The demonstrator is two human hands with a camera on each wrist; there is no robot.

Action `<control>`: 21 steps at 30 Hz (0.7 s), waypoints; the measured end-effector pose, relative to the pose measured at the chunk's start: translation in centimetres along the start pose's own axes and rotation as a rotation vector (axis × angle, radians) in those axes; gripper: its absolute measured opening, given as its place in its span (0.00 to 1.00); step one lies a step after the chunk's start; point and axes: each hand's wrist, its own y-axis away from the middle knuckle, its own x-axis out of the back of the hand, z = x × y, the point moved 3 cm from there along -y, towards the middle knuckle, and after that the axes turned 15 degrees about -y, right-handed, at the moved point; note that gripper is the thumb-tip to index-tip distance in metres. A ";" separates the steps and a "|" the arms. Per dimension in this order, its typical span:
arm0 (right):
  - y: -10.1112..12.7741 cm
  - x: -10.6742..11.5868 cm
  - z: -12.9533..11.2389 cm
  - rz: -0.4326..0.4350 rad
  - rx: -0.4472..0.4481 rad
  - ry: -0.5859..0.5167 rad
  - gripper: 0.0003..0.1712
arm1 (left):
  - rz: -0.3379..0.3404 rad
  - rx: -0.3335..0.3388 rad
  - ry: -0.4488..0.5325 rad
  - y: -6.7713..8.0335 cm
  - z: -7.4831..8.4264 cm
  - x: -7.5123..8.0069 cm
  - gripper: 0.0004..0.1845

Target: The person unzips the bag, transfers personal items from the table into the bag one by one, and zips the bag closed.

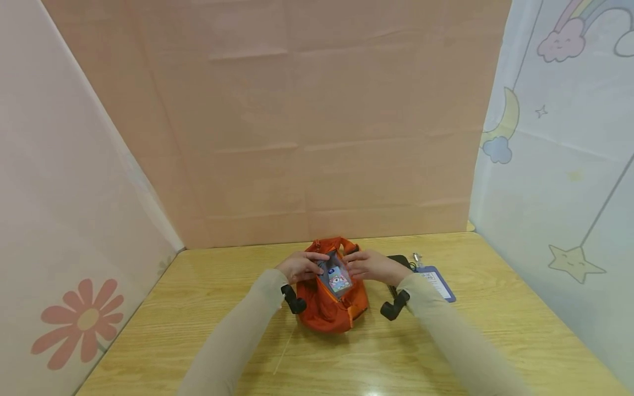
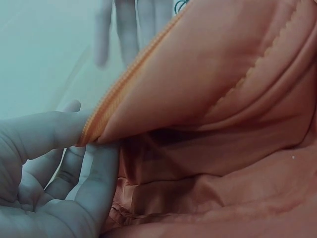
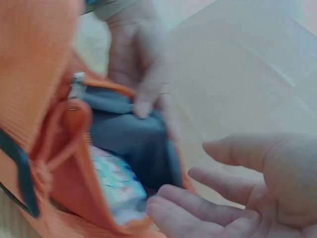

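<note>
An orange-red fabric bag (image 1: pixel 322 316) with a grey lining lies on the table, its zipped mouth spread apart. In that opening sits a flat item with a colourful cartoon print (image 1: pixel 339 280); the right wrist view shows its patterned face (image 3: pixel 116 178) blurred. My left hand (image 1: pixel 299 267) pinches the zippered edge (image 2: pixel 114 104) between thumb and fingers. Across the mouth, my right hand (image 1: pixel 376 268) has its fingers loosely extended. In the right wrist view its fingertips (image 3: pixel 166 196) are at the opening's rim, with nothing gripped; whether they touch it is unclear.
To the right lies a blue-framed badge holder (image 1: pixel 438 283) with a metal clip (image 1: pixel 417 257). A black item (image 1: pixel 399 259) is partly hidden behind my right hand. Wrist camera mounts (image 1: pixel 394 306) stick out under both forearms. Cloth walls enclose the wooden table (image 1: pixel 198 308).
</note>
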 end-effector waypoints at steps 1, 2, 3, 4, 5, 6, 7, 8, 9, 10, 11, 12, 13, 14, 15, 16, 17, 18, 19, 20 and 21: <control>0.4 0.3 -0.2 -0.006 0.010 -0.020 0.29 | 0.000 0.007 0.005 0.0 0.0 0.0 0.24; 0.8 0.7 -0.5 -0.013 0.018 -0.041 0.30 | 0.004 0.016 0.008 -0.2 -0.1 0.0 0.25; 1.2 1.1 -0.8 -0.018 0.027 -0.062 0.30 | 0.008 0.023 0.009 -0.4 -0.2 -0.1 0.25; 1.7 1.5 -1.0 -0.031 0.040 -0.082 0.31 | 0.012 0.028 0.007 -0.5 -0.3 0.0 0.25; 2.0 2.0 -1.3 -0.037 0.054 -0.101 0.31 | 0.018 0.036 0.006 -0.6 -0.4 0.0 0.25; 2.4 2.6 -1.6 -0.043 0.071 -0.113 0.31 | 0.022 0.038 0.005 -0.7 -0.4 0.0 0.25; 2.8 3.2 -1.9 -0.048 0.091 -0.135 0.31 | 0.026 0.040 0.005 -0.7 -0.4 0.0 0.24; 3.3 3.9 -2.2 -0.047 0.113 -0.148 0.31 | 0.029 0.039 0.001 -0.6 -0.4 0.0 0.24; 3.7 4.6 -2.5 -0.041 0.137 -0.156 0.30 | 0.030 0.038 0.002 -0.5 -0.3 0.0 0.24; 4.1 5.2 -2.7 -0.037 0.162 -0.171 0.30 | 0.030 0.033 -0.002 -0.4 -0.3 0.0 0.24; 4.5 5.9 -3.0 -0.021 0.184 -0.186 0.30 | 0.029 0.026 -0.010 -0.3 -0.2 0.0 0.23; 5.0 6.6 -3.2 -0.006 0.202 -0.198 0.29 | 0.028 0.023 -0.012 -0.2 -0.1 0.0 0.23; 5.4 7.2 -3.4 0.010 0.219 -0.215 0.28 | 0.027 0.018 -0.016 0.0 -0.1 0.0 0.23; 5.9 7.8 -3.5 0.025 0.233 -0.219 0.27 | 0.027 0.015 -0.021 0.0 0.0 0.0 0.23; 6.3 8.3 -3.6 0.039 0.243 -0.229 0.26 | 0.027 0.015 -0.023 0.0 -0.1 0.0 0.23; 6.8 8.8 -3.7 0.054 0.249 -0.236 0.24 | 0.027 0.017 -0.024 0.0 -0.1 0.0 0.24; 7.2 9.3 -3.7 0.068 0.254 -0.237 0.23 | 0.027 0.021 -0.023 -0.1 -0.1 -0.1 0.24; 7.7 9.7 -3.6 0.080 0.257 -0.237 0.21 | 0.027 0.024 -0.021 -0.1 -0.1 -0.1 0.24; 8.1 10.1 -3.5 0.089 0.262 -0.230 0.21 | 0.025 0.025 -0.023 -0.2 -0.2 -0.1 0.24; 8.6 10.5 -3.3 0.097 0.263 -0.228 0.20 | 0.026 0.026 -0.025 -0.2 -0.2 -0.1 0.25; 8.9 10.8 -3.0 0.109 0.261 -0.223 0.19 | 0.027 0.027 -0.027 -0.3 -0.3 -0.1 0.25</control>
